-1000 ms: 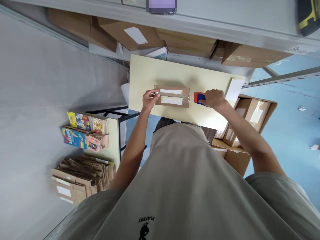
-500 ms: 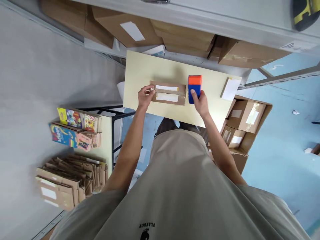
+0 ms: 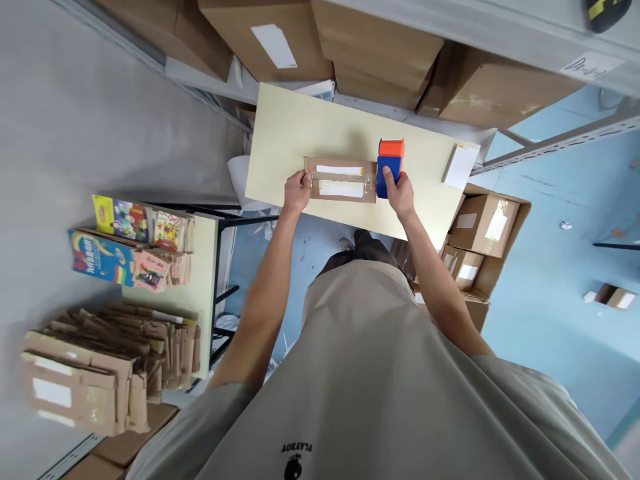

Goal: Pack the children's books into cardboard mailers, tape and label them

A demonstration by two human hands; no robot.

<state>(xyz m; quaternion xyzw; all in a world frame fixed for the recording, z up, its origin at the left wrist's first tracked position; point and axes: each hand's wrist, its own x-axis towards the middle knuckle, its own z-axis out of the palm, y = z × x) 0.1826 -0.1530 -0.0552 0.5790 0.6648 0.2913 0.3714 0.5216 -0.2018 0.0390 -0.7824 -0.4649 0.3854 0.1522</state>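
A slim brown cardboard box (image 3: 340,179) with two white labels lies on the cream tabletop (image 3: 287,127). At its left end, the fingers of my left hand (image 3: 297,191) are closed on the edge. Clear tape shines near both ends of the box. My right hand (image 3: 400,194) grips a blue and orange tape dispenser (image 3: 391,160), thumb on the blue side. The dispenser sits right against the box's right end; its underside is hidden.
A white stack of labels or paper (image 3: 461,167) lies at the tabletop's right end. Large cartons (image 3: 375,60) line the shelf behind. Boxes fill an open carton (image 3: 515,227) at right. On the left, a side table (image 3: 203,293) bears flattened cardboard (image 3: 75,393) and colourful packages (image 3: 125,220).
The tape dispenser has come up against the box's right end. My left hand's fingers have closed more firmly on the left end. The whole view has shifted slightly.
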